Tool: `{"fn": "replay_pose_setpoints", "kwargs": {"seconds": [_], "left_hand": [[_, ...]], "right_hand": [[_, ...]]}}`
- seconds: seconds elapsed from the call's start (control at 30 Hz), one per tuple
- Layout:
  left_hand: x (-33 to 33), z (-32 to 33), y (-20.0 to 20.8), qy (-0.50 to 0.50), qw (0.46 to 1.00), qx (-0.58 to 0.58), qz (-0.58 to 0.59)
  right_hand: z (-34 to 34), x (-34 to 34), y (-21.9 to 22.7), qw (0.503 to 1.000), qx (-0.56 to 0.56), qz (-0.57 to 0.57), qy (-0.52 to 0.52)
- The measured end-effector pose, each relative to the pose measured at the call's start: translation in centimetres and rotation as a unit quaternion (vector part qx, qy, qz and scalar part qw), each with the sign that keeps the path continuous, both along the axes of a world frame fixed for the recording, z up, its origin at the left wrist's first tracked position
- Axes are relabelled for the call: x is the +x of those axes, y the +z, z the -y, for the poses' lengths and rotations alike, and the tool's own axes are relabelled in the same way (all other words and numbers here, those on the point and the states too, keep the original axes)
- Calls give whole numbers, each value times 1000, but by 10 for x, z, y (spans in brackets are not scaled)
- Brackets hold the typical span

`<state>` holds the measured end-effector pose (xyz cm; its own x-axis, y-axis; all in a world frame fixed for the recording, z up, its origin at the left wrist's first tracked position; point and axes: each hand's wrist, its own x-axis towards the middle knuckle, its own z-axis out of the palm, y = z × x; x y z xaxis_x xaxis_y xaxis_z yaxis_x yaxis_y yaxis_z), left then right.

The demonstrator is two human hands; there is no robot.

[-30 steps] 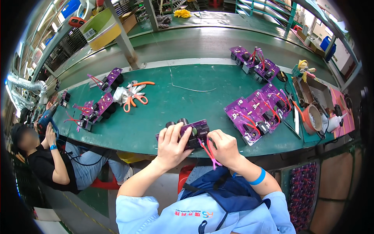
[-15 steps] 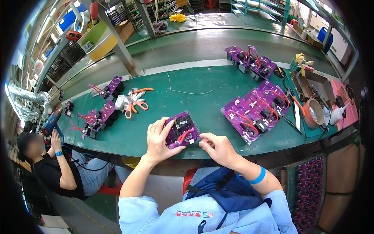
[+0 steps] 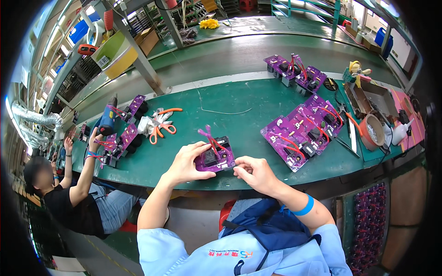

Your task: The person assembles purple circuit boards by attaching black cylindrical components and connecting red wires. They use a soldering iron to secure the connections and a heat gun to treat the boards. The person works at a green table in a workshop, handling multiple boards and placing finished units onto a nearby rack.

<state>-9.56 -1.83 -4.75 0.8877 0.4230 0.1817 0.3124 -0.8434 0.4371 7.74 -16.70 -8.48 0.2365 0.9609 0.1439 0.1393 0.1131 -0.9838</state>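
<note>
My left hand (image 3: 185, 162) grips a small purple circuit board (image 3: 211, 159) near the table's front edge, fingers along its far left side and thumb at the near side. Black block components and red wires with pinkish ends stand up from the board. My right hand (image 3: 258, 174) is curled, its thumb and forefinger pinched at the board's right corner. The fingers partly hide that corner. To the right lies a large panel of joined purple boards (image 3: 301, 131) with red wires. Orange-handled scissors (image 3: 162, 129) lie beyond my left hand, by a crumpled whitish cloth (image 3: 146, 125).
More wired boards (image 3: 122, 140) sit at left, where a co-worker (image 3: 76, 198) holds a blue power tool (image 3: 108, 118) over them. Another board group (image 3: 297, 73) is at the far right. A parts tray (image 3: 368, 101), tweezers (image 3: 346, 146) and a round tub (image 3: 370, 131) line the right side.
The board in my hands has tilted; its red wires now stand up toward the far side. At left, the co-worker's arm and blue tool have reached in over the boards.
</note>
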Motion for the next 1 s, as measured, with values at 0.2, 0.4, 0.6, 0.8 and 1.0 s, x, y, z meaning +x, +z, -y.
{"fn": "replay_pose_setpoints", "kwargs": {"seconds": [0.2, 0.4, 0.6, 0.8, 1.0], "left_hand": [[7, 15, 7, -25, 972, 217, 90], [6, 20, -1, -3, 939, 316, 138], [9, 34, 12, 8, 933, 347, 95], [13, 54, 32, 41, 958, 285, -5], [9, 44, 31, 39, 973, 214, -78]], "right_hand": [[1, -1, -18, 1000, -4, -19, 5], [-4, 0, -13, 999, 10, -28, -13], [-6, 4, -14, 999, 7, -20, -25], [-5, 8, -18, 999, -45, -1, 7], [-5, 5, -21, 998, -62, -12, 25]]}}
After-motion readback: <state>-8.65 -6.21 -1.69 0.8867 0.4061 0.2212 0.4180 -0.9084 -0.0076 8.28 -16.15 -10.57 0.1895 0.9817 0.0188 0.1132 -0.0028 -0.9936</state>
